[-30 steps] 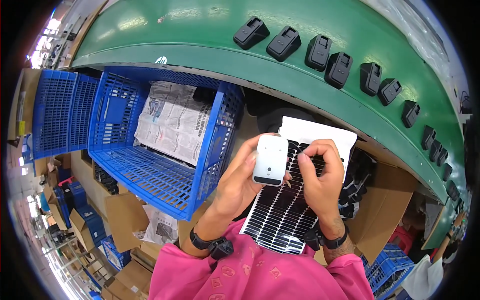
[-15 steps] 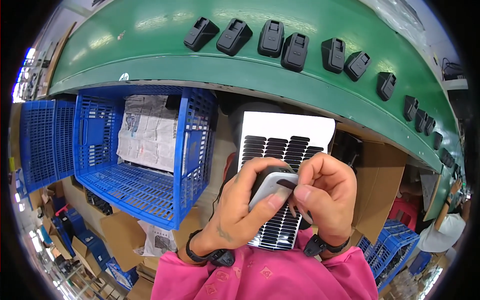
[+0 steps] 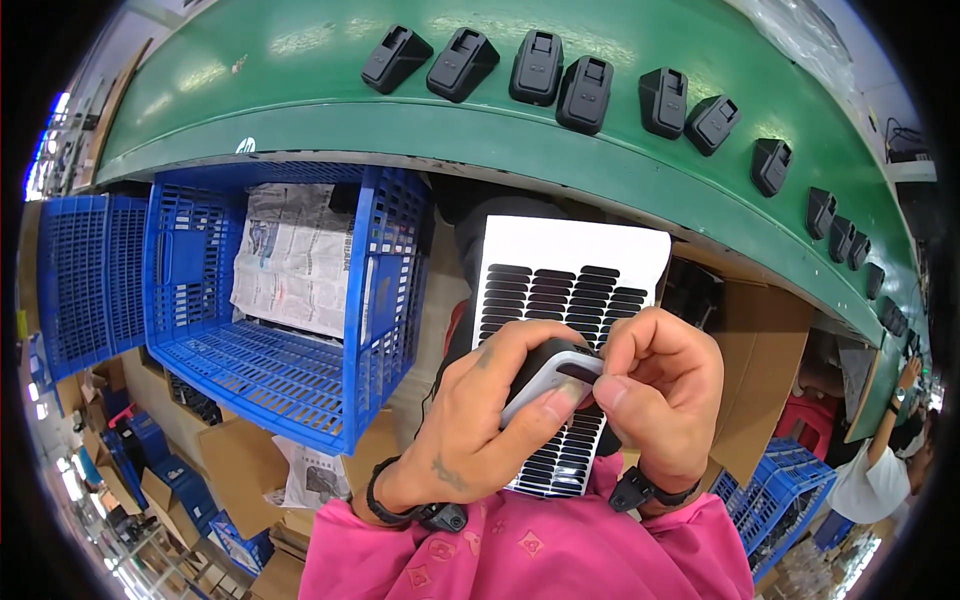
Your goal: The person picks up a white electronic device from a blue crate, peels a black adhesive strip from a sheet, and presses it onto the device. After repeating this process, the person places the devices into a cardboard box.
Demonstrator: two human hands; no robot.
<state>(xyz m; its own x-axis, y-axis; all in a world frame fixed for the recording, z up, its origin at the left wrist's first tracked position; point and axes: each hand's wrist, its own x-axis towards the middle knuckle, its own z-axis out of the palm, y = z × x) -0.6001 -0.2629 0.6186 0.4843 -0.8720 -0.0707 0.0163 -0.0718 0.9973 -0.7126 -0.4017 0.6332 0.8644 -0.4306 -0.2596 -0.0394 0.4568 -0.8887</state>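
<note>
My left hand (image 3: 465, 425) is closed round a small grey-and-black device (image 3: 532, 388), its thumb on the pale grey face. A narrow black oval sticker (image 3: 575, 372) lies along the end of that face. At the sticker's right end, the thumb and forefinger of my right hand (image 3: 665, 395) pinch together; whether its whole length sticks down I cannot tell. Beneath both hands, a white sheet (image 3: 575, 240) lies over my lap, bearing rows of black oval stickers (image 3: 552, 300). My hands cover its middle.
Several black angled devices (image 3: 537, 68) stand in a row along the green bench (image 3: 300, 90). A blue plastic crate (image 3: 360, 300) holding newspaper (image 3: 295, 255) is at left. Cardboard (image 3: 755, 370) and another blue crate (image 3: 785, 490) are at right. A person (image 3: 875, 480) sits far right.
The device has turned slightly in my left hand. The black sticker, tilted off the face's end before, now lies along it. My right hand has shifted slightly right.
</note>
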